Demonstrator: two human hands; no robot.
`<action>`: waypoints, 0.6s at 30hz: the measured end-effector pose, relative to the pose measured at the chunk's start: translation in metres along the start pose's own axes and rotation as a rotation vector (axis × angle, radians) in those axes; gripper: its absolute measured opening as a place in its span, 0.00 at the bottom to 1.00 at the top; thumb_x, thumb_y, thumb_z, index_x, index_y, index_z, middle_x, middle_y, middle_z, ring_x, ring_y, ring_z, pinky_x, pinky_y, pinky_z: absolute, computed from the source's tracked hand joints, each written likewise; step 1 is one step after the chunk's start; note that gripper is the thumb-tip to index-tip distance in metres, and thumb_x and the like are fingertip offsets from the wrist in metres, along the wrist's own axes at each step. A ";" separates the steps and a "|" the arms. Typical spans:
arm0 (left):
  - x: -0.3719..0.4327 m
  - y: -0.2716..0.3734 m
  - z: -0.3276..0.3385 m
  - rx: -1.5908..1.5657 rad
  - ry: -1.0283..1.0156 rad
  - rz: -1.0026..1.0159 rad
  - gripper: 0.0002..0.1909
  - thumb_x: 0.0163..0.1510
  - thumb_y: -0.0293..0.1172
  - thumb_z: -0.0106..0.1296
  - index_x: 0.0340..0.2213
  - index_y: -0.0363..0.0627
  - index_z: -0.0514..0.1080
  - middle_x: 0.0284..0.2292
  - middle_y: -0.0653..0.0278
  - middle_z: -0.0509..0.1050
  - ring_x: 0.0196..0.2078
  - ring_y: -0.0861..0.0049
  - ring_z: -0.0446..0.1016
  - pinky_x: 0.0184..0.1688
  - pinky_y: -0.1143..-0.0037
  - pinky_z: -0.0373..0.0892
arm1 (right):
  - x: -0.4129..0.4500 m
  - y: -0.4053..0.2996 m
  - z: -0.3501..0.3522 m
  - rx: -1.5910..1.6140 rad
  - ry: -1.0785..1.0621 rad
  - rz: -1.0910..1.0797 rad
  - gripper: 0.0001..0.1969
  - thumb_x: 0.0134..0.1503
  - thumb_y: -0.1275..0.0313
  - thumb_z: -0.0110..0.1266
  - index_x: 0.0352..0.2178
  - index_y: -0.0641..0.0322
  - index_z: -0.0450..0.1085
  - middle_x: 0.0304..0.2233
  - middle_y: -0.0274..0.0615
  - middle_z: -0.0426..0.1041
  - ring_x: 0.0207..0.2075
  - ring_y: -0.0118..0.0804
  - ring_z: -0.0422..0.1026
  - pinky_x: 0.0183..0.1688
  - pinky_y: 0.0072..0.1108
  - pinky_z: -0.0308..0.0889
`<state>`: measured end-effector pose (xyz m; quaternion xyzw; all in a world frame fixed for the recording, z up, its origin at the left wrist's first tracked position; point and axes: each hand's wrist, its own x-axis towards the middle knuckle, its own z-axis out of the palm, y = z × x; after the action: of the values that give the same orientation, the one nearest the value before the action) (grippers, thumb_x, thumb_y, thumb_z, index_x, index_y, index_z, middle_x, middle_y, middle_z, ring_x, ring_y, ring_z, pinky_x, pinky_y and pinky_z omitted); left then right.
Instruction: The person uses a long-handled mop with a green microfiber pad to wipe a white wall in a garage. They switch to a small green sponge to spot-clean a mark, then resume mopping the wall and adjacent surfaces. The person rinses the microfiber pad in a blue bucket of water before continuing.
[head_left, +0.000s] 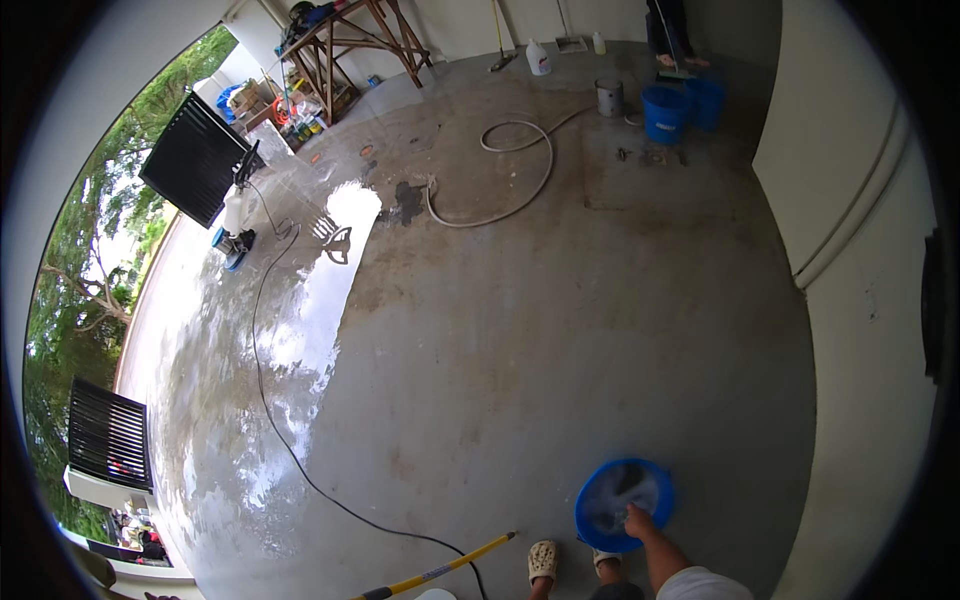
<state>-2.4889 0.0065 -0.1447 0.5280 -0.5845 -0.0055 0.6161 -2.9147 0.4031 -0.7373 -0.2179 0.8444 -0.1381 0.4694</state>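
A round blue bucket (583, 510) with foamy water inside stands on the concrete floor by my feet. My right hand (639, 520) is over its near side, the fingers bent down toward the foam. A small pale, blurred shape shows by the fingertips, and I cannot tell whether the hand grips it. My left hand is out of view. To the left of my feet, in beige clogs (543, 561), a yellow pole (439, 568) slants in from the bottom edge. A dark cable (337, 504) runs beneath the pole.
A floor scrubbing machine (235, 232) stands on wet, shiny floor at left. A hose (551, 161) curls farther off, near a metal can (609, 97) and two blue buckets (665, 112). A person (667, 30) with a broom stands behind them. A wall (847, 300) bounds the right.
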 end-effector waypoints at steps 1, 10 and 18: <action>0.005 -0.015 -0.007 0.291 -0.002 0.405 0.13 0.51 0.37 0.36 0.16 0.47 0.59 0.11 0.72 0.57 0.10 0.83 0.55 0.09 0.84 0.53 | -0.009 -0.014 -0.016 0.001 0.026 -0.030 0.23 0.48 0.69 0.43 0.47 0.64 0.53 0.45 0.54 0.60 0.43 0.51 0.63 0.45 0.31 0.58; -0.039 0.051 0.033 -0.341 0.250 -0.334 0.13 0.51 0.38 0.43 0.18 0.50 0.54 0.11 0.76 0.49 0.09 0.90 0.47 0.08 0.85 0.44 | -0.111 -0.116 -0.138 -0.054 0.282 -0.024 0.18 0.48 0.60 0.45 0.37 0.60 0.64 0.36 0.50 0.67 0.37 0.49 0.66 0.38 0.33 0.62; -0.063 0.066 -0.022 -0.306 0.255 -0.477 0.09 0.51 0.34 0.41 0.23 0.45 0.57 0.11 0.73 0.52 0.10 0.88 0.51 0.10 0.85 0.49 | -0.172 -0.167 -0.182 -0.082 0.446 -0.220 0.15 0.50 0.62 0.40 0.26 0.63 0.68 0.27 0.51 0.69 0.30 0.52 0.67 0.33 0.35 0.63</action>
<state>-2.5334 0.0891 -0.1408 0.5479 -0.3544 -0.1714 0.7381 -2.9502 0.3489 -0.4432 -0.2917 0.9032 -0.1987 0.2444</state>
